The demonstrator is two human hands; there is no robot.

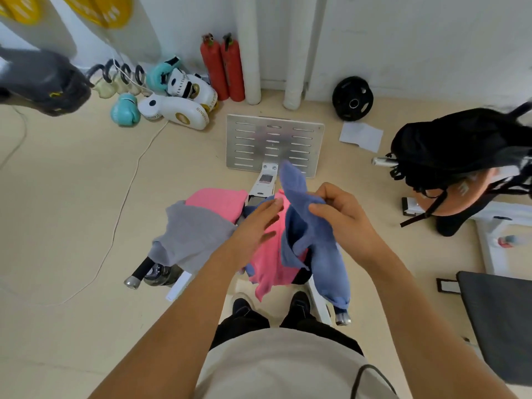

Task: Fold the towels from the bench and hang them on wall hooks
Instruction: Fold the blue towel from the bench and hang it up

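A blue towel [313,240] hangs crumpled from my right hand [342,217], which grips its upper part above the bench [262,187]. Its lower end droops past the bench's right side. My left hand [256,226] hovers flat beside it with straight fingers, holding nothing, over a pink towel [272,260]. Another pink towel [218,203] and a grey towel [193,237] lie heaped on the left of the bench. No wall hooks are in sight.
A slotted metal footplate [273,145] lies beyond the bench. Boxing gloves [172,102] and two red extinguishers [223,67] line the far wall. A weight plate [352,98], a black backpack [457,145] and a dark pad [501,321] are on the right.
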